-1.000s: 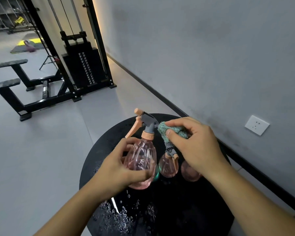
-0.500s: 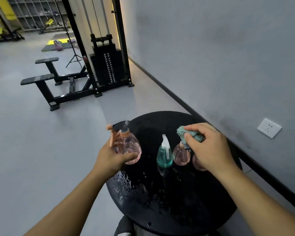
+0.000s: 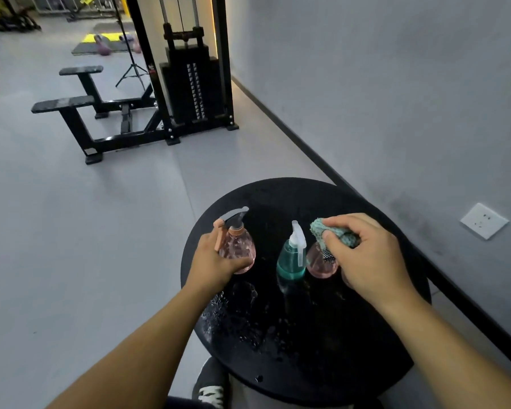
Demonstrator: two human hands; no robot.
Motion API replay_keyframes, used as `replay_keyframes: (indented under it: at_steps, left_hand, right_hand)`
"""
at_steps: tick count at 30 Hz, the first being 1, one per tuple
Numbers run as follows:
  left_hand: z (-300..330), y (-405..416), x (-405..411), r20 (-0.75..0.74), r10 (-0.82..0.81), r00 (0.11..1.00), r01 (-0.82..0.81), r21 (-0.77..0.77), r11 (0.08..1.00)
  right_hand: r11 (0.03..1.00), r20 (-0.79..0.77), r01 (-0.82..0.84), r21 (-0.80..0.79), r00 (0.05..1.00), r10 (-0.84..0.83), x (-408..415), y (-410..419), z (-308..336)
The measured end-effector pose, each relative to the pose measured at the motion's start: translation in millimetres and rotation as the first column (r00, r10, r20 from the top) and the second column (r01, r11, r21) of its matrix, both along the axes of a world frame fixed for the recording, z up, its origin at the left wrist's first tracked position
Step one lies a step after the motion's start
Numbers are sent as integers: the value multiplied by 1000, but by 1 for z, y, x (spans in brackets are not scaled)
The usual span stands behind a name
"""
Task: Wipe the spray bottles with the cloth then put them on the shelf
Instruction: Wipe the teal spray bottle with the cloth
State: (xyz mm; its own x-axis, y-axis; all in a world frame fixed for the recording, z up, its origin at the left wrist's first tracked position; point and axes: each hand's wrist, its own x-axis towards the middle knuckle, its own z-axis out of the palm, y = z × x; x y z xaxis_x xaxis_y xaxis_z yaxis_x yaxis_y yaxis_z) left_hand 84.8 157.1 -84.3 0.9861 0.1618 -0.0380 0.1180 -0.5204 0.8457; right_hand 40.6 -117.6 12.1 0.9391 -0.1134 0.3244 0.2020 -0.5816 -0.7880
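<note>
My left hand (image 3: 216,261) is wrapped around the belly of a pink spray bottle (image 3: 237,246), which sits at the left edge of the round black counter (image 3: 307,335); I cannot tell whether its base touches down. My right hand (image 3: 366,255) is closed, pinching the bunched teal cloth (image 3: 331,233) over a second pink bottle (image 3: 319,262). Taking the teal bottle (image 3: 291,259) as my marker, the held bottle stands well to its left and the covered one just beside its right; something pinkish behind my right hand may be another. Water beads (image 3: 233,317) lie on the counter nearer me. No shelf shows, so I judge that no bottle is shelved yet and most of the wiping remains.
</note>
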Motion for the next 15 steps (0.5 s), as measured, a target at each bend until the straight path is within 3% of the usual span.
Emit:
replay_keyframes:
  at_steps: [15]
  left_hand:
    - [-52,-18,29,-118,91,989,-101,-78,992]
  right_hand:
    - [996,-26,-43,-72,999,41,39,1,-13]
